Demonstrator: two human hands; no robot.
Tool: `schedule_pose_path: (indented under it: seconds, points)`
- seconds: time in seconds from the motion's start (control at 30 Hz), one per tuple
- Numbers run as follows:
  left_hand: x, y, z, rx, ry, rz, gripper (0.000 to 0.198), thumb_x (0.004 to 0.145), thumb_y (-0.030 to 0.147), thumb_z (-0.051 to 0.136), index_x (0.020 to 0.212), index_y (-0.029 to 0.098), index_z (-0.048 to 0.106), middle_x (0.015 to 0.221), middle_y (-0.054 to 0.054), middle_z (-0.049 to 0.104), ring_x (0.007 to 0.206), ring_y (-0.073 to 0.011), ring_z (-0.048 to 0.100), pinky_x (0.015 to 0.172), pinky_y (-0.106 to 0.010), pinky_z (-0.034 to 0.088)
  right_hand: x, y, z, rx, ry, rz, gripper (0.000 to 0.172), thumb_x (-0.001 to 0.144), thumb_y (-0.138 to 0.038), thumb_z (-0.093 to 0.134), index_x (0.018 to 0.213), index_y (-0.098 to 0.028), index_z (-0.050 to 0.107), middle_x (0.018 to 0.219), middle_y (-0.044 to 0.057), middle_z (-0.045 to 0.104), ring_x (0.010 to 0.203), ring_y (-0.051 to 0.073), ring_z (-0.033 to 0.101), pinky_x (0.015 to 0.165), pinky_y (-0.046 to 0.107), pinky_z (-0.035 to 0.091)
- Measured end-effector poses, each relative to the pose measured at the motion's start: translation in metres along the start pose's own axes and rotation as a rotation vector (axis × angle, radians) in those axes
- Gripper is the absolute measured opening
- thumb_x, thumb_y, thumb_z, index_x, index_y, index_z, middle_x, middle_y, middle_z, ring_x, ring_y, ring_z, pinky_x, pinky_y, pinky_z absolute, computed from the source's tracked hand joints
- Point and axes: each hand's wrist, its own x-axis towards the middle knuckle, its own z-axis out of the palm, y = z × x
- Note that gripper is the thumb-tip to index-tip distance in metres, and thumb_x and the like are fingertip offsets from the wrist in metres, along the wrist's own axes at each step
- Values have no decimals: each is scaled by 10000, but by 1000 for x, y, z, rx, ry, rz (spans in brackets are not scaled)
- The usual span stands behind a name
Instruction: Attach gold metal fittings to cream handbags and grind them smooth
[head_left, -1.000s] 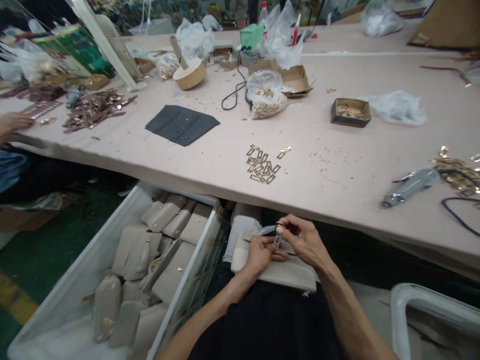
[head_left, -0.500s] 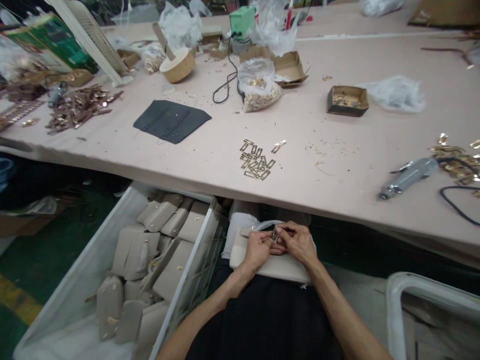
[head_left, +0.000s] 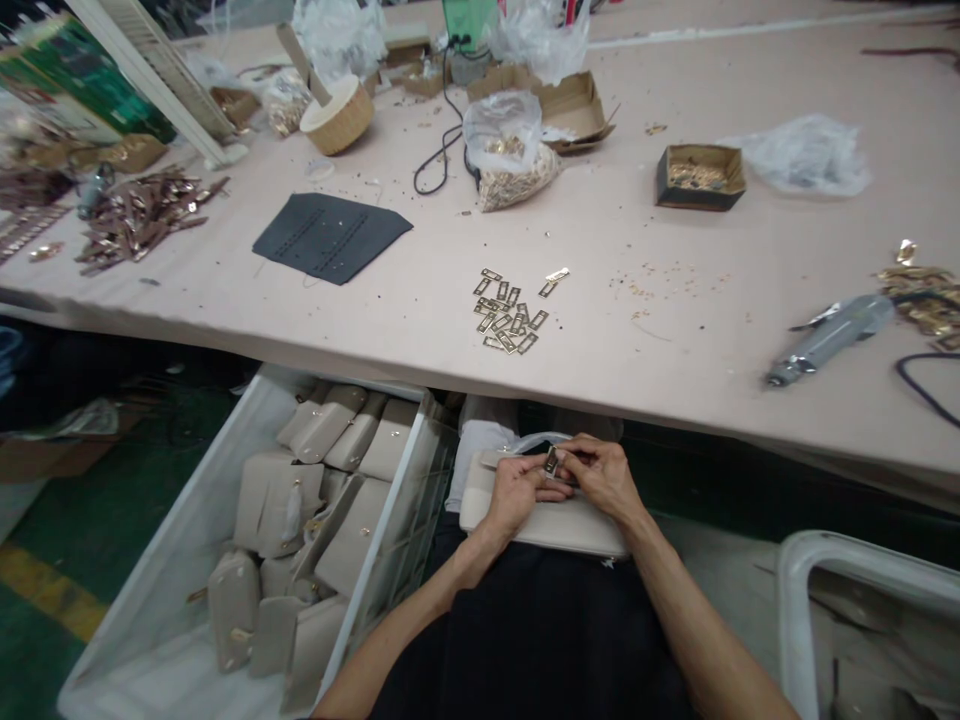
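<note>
A small metal plate [head_left: 552, 461] is pinched between my two hands, above a cream bag [head_left: 574, 527] lying on my lap. My left hand [head_left: 519, 492] grips it from the left, palm partly up. From the right, the thumb and fingers of my right hand [head_left: 602, 475] close on the same plate. The bag's flap and handle show just behind my hands. On the table [head_left: 420, 330] ahead lies a loose pile of similar rectangular metal frames [head_left: 506, 317].
A white crate [head_left: 390, 540] of cream bags stands at left, another white bin [head_left: 795, 600] at lower right. The table holds an electric screwdriver [head_left: 832, 338], a small box of parts [head_left: 700, 180], a dark sheet [head_left: 332, 236], a mallet [head_left: 337, 115] and a plastic bag of parts [head_left: 517, 180].
The view has shifted slightly, so the table items appear a little higher. The metal plate between my hands is turned a bit and shows more clearly. Both hands remain over the bag.
</note>
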Motion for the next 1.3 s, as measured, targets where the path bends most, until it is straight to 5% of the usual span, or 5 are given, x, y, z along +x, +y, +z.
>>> schedule_pose_path:
  seconds: [0.4, 0.83, 1.3]
  points:
    - [-4, 0, 1, -35, 49, 18, 536, 734, 468, 848, 1058, 47, 780, 955, -198, 789, 726, -314, 798, 721, -415, 665, 2, -5, -1, -60, -50, -63, 269, 911, -394, 692, 1010, -188, 833, 874, 79, 709, 757, 211, 670, 649, 305, 504]
    - [-4, -7, -1, -59, 62, 49, 521, 720, 411, 870, 1070, 33, 787, 950, -207, 794, 718, -304, 800, 621, -322, 644, -2, -5, 0, -147, -8, -135, 241, 921, -342, 675, 987, -176, 836, 877, 81, 721, 752, 199, 668, 654, 304, 491]
    - [-6, 1, 3, -125, 109, -23, 482, 680, 325, 868, 1032, 6, 787, 904, -223, 798, 699, -299, 791, 649, -360, 653, -2, 1, 3, -145, 16, -220, 195, 927, -304, 683, 981, -192, 832, 864, 73, 713, 766, 202, 663, 655, 306, 489]
